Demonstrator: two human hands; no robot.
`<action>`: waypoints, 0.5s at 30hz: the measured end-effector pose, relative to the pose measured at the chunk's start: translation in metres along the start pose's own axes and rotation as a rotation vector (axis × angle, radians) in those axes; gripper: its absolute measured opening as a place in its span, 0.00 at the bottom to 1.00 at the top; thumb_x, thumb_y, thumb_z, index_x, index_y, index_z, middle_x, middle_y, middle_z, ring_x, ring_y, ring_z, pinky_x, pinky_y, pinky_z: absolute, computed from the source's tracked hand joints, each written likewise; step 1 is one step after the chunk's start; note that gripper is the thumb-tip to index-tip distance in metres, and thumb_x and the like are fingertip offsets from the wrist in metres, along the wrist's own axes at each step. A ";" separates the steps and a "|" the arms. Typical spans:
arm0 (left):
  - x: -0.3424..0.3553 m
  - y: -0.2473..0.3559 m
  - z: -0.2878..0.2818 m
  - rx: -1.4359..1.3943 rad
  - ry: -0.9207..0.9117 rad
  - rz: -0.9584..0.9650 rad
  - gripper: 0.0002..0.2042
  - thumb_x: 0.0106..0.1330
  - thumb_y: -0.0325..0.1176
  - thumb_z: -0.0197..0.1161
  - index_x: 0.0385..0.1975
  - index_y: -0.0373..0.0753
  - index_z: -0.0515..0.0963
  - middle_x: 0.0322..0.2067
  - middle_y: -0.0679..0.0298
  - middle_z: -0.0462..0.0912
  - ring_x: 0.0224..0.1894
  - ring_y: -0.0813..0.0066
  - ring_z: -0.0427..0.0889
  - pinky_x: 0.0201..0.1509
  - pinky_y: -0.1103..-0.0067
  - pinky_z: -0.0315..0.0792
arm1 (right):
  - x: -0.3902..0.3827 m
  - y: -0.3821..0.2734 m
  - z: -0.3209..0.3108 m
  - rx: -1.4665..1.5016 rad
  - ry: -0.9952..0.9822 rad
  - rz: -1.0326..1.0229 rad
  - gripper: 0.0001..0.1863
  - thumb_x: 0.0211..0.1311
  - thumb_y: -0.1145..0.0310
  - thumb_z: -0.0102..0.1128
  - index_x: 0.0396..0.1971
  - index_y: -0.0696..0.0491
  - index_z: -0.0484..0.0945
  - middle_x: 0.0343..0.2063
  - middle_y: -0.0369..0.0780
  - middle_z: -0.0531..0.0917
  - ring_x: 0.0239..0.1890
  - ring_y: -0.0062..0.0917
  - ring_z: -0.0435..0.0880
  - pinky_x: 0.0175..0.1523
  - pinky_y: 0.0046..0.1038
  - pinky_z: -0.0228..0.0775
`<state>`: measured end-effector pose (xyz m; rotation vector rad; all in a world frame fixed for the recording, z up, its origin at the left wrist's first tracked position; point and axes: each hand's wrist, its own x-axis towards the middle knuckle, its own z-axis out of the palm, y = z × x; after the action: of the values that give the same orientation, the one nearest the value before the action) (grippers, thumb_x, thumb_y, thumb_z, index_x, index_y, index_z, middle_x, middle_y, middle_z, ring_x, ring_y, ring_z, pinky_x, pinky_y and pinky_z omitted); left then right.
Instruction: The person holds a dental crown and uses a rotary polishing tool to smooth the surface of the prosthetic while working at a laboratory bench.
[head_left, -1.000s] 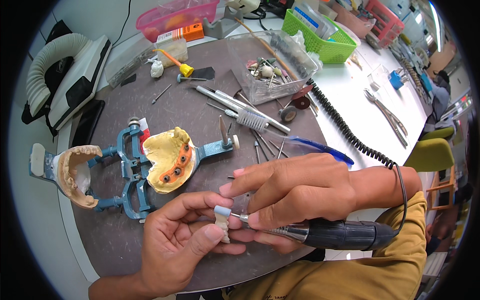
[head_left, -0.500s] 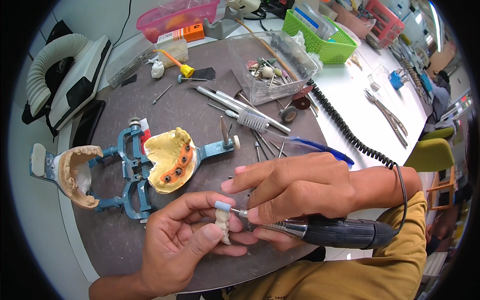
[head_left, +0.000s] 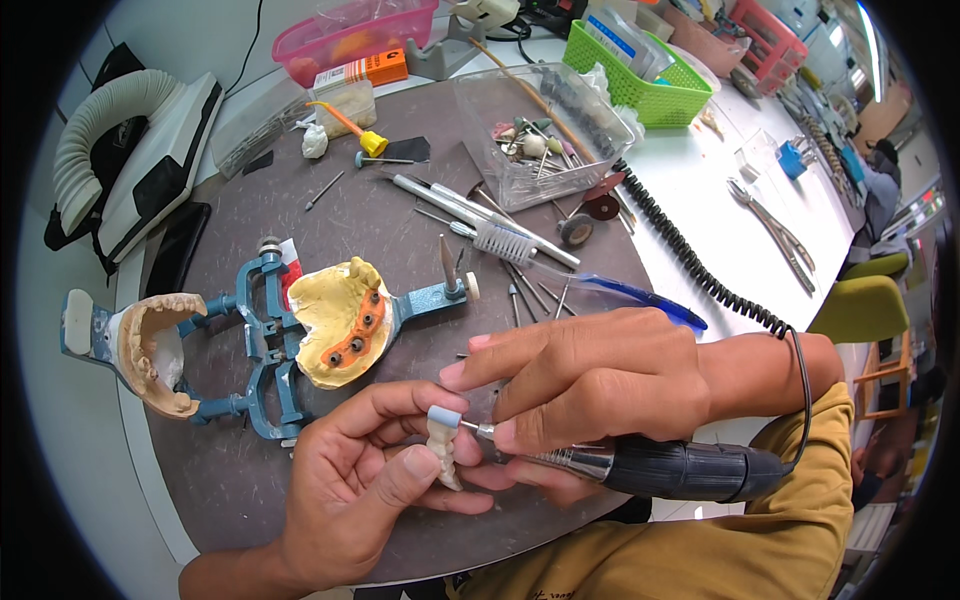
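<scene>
My left hand (head_left: 365, 480) pinches a small white dental bridge (head_left: 441, 455) between thumb and fingers, low in the middle of the view. My right hand (head_left: 590, 385) grips a black and silver rotary handpiece (head_left: 660, 468). Its pale blue polishing tip (head_left: 445, 416) touches the top of the bridge. A coiled black cord (head_left: 690, 260) runs from the handpiece back across the table. Just left of my hands lies a blue dental articulator (head_left: 265, 340) opened out, carrying a yellow plaster jaw model (head_left: 340, 320) and a second tan model (head_left: 150, 345).
A dark round work mat (head_left: 380, 220) holds loose burs, a small brush (head_left: 505, 240) and a blue pen (head_left: 620, 292). Behind stand a clear box of burs (head_left: 540, 135), a green basket (head_left: 640, 70), a pink tray (head_left: 345, 35) and a white suction hose (head_left: 110, 130). Pliers (head_left: 775, 230) lie right.
The polishing tip has shifted slightly over the bridge and my left fingers have turned the piece a little. Everything else on the mat has stayed put.
</scene>
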<state>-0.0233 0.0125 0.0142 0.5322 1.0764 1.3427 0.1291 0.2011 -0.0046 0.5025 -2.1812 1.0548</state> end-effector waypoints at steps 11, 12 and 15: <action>0.000 -0.004 0.000 -0.046 0.015 0.047 0.19 0.70 0.31 0.64 0.55 0.32 0.66 0.47 0.54 0.78 0.48 0.67 0.85 0.49 0.68 0.87 | 0.000 -0.006 0.002 0.026 0.060 0.052 0.13 0.54 0.78 0.74 0.38 0.59 0.79 0.33 0.46 0.86 0.49 0.48 0.87 0.55 0.48 0.80; 0.000 -0.005 0.000 -0.050 0.019 0.063 0.19 0.69 0.30 0.64 0.55 0.32 0.66 0.48 0.55 0.78 0.48 0.67 0.85 0.50 0.68 0.87 | 0.000 -0.006 0.001 0.020 0.053 0.048 0.13 0.54 0.78 0.73 0.38 0.59 0.78 0.33 0.46 0.86 0.49 0.47 0.87 0.55 0.48 0.80; 0.000 -0.006 0.001 -0.040 0.027 0.083 0.18 0.69 0.29 0.64 0.54 0.32 0.67 0.47 0.55 0.78 0.48 0.68 0.85 0.52 0.67 0.86 | 0.000 -0.005 0.001 0.018 0.039 0.036 0.13 0.55 0.78 0.72 0.38 0.58 0.78 0.32 0.45 0.86 0.49 0.47 0.87 0.55 0.48 0.80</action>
<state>-0.0196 0.0114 0.0092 0.5353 1.0566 1.4448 0.1321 0.1971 -0.0025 0.4490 -2.1556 1.0956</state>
